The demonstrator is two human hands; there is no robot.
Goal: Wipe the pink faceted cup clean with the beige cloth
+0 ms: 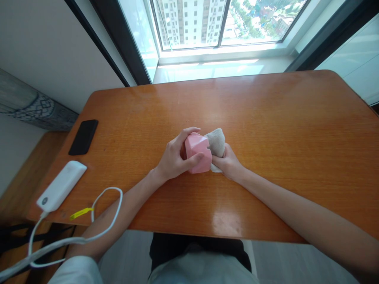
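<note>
Near the middle of the wooden table (275, 118), my left hand (174, 157) is wrapped around a pink faceted object (199, 148), thumb across its near side and fingers over its far side. Its exact kind is not clear; it looks like a small angular pot or ornament. My right hand (229, 162) grips a light grey cloth (216, 142), bunched up against the right side of the pink object. Part of the cloth hangs out below the right fingers. The palm side of the right hand is hidden.
At the table's left lie a black phone (83, 137) and a white power bank (62, 185). A white cable (59, 244) runs from the power bank and loops over my left forearm, with a yellow tag (81, 213) beside it. A window (219, 23) is beyond the far edge.
</note>
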